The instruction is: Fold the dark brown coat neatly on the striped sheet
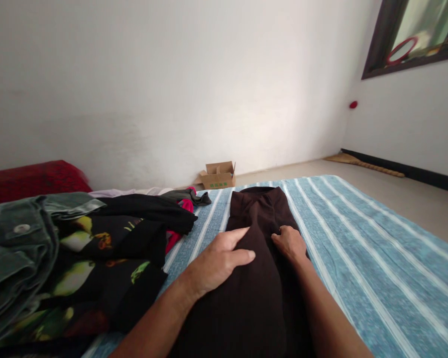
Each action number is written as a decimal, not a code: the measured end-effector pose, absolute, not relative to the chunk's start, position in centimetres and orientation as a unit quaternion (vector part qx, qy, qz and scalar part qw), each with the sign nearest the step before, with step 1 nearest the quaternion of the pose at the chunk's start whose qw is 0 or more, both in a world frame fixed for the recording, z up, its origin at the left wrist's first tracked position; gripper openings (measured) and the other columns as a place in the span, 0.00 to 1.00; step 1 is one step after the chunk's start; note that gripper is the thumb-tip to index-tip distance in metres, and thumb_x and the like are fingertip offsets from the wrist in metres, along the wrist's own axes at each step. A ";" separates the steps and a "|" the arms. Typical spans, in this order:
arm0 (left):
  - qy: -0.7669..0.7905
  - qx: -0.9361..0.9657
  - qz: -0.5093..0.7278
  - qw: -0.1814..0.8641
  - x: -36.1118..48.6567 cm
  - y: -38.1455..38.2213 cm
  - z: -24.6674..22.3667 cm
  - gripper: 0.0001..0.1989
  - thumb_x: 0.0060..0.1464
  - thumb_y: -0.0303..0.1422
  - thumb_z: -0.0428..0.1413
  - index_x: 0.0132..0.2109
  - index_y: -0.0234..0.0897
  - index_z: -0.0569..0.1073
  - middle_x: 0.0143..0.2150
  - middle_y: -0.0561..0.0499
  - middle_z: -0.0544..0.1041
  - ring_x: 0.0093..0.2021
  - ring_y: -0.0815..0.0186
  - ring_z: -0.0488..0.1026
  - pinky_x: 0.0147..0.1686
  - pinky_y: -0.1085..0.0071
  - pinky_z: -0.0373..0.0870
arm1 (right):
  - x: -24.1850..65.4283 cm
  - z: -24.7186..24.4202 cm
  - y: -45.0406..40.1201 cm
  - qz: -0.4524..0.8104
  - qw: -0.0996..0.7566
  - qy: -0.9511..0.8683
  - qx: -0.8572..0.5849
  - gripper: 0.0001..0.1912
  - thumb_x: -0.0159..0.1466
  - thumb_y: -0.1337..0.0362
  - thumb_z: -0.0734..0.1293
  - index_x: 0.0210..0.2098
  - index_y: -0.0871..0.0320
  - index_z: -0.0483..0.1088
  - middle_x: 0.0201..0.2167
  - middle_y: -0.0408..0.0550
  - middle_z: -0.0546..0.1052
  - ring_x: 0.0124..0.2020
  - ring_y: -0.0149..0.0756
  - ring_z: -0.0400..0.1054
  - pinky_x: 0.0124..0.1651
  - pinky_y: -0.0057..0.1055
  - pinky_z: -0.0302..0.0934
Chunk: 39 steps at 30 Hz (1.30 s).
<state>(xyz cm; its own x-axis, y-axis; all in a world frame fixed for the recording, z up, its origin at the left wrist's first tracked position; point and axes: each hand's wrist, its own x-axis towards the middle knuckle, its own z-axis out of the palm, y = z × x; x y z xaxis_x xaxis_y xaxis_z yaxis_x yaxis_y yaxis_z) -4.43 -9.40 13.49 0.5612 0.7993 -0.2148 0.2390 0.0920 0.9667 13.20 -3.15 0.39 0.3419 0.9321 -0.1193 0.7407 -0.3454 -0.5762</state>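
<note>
Center of frame, lower half: dark brown knit garment (pixel 246 308) lying folded lengthwise on blue striped bedsheet (pixel 377 258), neck end toward far wall, lower end running out of frame toward me. Both of my 2 hands on it. My left hand (pixel 218 263) open and flat on its left side, fingers spread, not gripping. My right hand (pixel 289 243) at its right edge, fingers lightly curled on the fabric, can't tell if pinching or only pressing. Garment looks soft, light and limp, likely to drape and shift, so folded side edges or neck end look like the best places to take hold. Left of frame, just beside it, pile of clothes: green denim garment (pixel 18 258) with metal button (pixel 21 228), black floral print cloth (pixel 108 278), red cloth (pixel 184 206) and gray cloth (pixel 194 198) near top of pile. Upper left, red cushion (pixel 33 181). Past the bedsheet, cardboard box (pixel 218 176) against white wall (pixel 171 84). Right side on floor, broom (pixel 366 164). Upper right, dark-framed window or mirror (pixel 406 40), can't tell which
</note>
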 end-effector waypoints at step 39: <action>0.338 0.551 0.092 0.757 0.9 -6.7 9.7 0.19 0.38 0.25 0.58 0.43 0.31 0.75 0.33 0.50 0.76 0.33 0.65 0.72 0.35 0.71 0.65 | 14.9 0.2 -2.9 0.261 0.258 -0.534 -0.762 0.18 0.63 0.66 0.54 0.39 0.61 0.74 0.35 0.59 0.77 0.39 0.48 0.72 0.36 0.36 0.61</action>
<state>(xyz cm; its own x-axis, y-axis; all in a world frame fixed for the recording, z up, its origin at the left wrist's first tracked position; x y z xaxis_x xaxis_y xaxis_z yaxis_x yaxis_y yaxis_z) 0.93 -6.71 9.71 0.7538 0.5129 -0.4108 0.2327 0.3763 0.8968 14.91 -2.85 0.19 0.2947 0.9477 -0.1225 0.6791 -0.2979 -0.6708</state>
